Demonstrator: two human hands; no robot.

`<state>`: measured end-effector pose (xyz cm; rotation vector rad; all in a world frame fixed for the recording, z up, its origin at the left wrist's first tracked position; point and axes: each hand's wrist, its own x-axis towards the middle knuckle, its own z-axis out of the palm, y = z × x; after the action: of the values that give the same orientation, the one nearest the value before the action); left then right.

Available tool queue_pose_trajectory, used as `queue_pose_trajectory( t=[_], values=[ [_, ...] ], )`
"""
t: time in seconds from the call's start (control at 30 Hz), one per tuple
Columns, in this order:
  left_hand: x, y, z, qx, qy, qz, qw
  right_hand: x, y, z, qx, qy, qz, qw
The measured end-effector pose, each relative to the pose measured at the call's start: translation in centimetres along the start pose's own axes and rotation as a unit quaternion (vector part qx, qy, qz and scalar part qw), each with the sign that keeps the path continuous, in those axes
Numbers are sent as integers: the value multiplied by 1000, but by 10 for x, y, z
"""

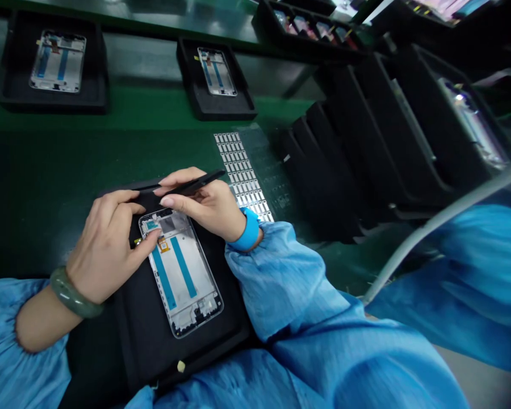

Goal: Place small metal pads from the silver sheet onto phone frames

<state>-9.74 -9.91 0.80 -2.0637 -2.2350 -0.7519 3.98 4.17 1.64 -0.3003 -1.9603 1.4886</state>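
A silver phone mid-frame point(181, 267) with two blue strips and an orange flex connector lies in a black foam tray point(140, 335) in front of me. My left hand point(113, 241) rests over its upper left corner, thumb on the frame near the connector, the other fingers bent and apart beyond the top edge. Between the thumb and fingers of my right hand point(206, 207) is a slim black tool point(193, 184), probably tweezers. Its working tip is hidden by the hand, which hovers at the frame's top end.
A sheet of small silver pieces point(242, 170) lies right of my hands. Two black trays point(96, 85) point(191, 94) with similar frames stand behind. Stacked black trays point(344, 147) rise at right. A grey tube point(443, 224) crosses near a blue sleeve point(472, 284).
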Motion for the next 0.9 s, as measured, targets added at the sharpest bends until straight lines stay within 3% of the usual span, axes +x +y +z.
queue_pose_trajectory(
  t=[0.13, 0.5, 0.9],
  values=[
    [0, 0, 0, 7, 5, 3, 1000, -2, 5, 1, 13, -19, 5, 1000],
    [-1, 0, 1, 9, 4, 5, 1000, -5, 3, -2, -85, -57, -84, 991],
    [-1, 0, 1, 8, -1, -5, 1000, -4, 2, -3, -105, -68, -87, 988]
  ],
)
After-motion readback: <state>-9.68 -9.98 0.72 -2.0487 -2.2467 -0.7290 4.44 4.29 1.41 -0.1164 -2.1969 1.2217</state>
